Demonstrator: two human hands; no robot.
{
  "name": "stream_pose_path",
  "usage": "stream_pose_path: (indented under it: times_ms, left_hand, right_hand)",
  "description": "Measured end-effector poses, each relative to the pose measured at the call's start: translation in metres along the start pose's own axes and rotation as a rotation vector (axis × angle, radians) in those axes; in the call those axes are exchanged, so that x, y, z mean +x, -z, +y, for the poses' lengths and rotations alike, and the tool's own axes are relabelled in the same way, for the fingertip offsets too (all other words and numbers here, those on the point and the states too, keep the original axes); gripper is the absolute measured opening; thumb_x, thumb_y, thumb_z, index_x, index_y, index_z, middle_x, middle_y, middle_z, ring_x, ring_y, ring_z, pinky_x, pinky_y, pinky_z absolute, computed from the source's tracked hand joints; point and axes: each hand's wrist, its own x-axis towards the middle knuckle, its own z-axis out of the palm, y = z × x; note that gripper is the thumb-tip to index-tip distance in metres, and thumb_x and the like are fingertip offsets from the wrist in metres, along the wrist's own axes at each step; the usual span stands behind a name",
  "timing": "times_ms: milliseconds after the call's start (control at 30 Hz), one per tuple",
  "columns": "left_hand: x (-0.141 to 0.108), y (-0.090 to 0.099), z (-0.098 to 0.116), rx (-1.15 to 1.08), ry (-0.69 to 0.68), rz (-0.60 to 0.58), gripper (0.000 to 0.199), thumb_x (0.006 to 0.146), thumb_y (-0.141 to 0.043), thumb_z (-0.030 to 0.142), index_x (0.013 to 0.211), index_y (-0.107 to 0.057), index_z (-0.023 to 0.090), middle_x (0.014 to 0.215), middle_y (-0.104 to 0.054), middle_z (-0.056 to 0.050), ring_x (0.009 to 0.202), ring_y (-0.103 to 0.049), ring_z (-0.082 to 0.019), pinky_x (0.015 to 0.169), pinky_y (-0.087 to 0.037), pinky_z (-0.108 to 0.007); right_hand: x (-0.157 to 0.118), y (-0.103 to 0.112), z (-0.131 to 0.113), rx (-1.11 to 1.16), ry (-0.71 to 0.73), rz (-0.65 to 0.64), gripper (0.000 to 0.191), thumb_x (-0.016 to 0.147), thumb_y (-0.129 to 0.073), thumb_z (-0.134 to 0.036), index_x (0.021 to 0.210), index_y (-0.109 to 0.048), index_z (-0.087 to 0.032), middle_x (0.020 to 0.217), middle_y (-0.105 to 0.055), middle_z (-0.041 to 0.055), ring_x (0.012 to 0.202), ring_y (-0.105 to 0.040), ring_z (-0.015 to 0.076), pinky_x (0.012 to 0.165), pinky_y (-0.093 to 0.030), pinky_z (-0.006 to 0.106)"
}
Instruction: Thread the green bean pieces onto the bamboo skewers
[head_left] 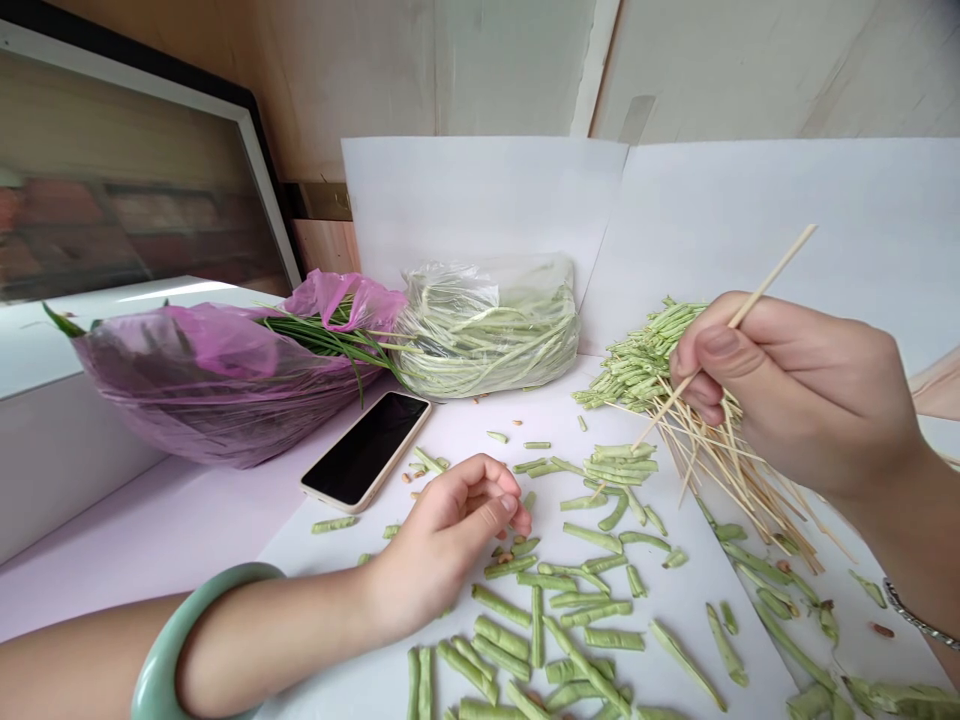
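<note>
My right hand (795, 385) pinches a thin wooden skewer (776, 275) between thumb and fingers, its lower end pointing down-left toward the bean pieces. Under that hand lies a bundle of bare skewers (750, 490), beside a pile of skewered green beans (645, 350). My left hand (457, 530) rests low over the white sheet with fingers curled in; whether anything is inside them is hidden. Cut green bean pieces (592, 610) lie scattered in front of and to the right of it.
A phone (366, 450) lies left of centre. Behind it are a purple bag (225, 370) of green stalks and a clear bag (487, 330) of long beans. White boards (787, 220) stand at the back. Trimmed bean scraps (795, 640) lie at the lower right.
</note>
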Motion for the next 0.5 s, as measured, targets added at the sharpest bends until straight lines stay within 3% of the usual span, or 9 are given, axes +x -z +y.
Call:
stream_pose_path:
  times_ms: [500]
  left_hand:
    - [-0.0009,0.0012,-0.0024,-0.003,-0.010,-0.016,0.021,0.082,-0.057,0.036,0.080,-0.050,0.016,0.074,-0.060,-0.005,0.074,-0.055,-0.016,0.072,-0.040,-0.029]
  right_hand:
    - [0.0007,-0.0029,-0.0027,-0.064,0.062,-0.030,0.029,0.094,-0.045,-0.026,0.067,-0.052,-0.019,0.058,-0.046,-0.0021,0.049,-0.044,0.0071,0.042,-0.035,0.021]
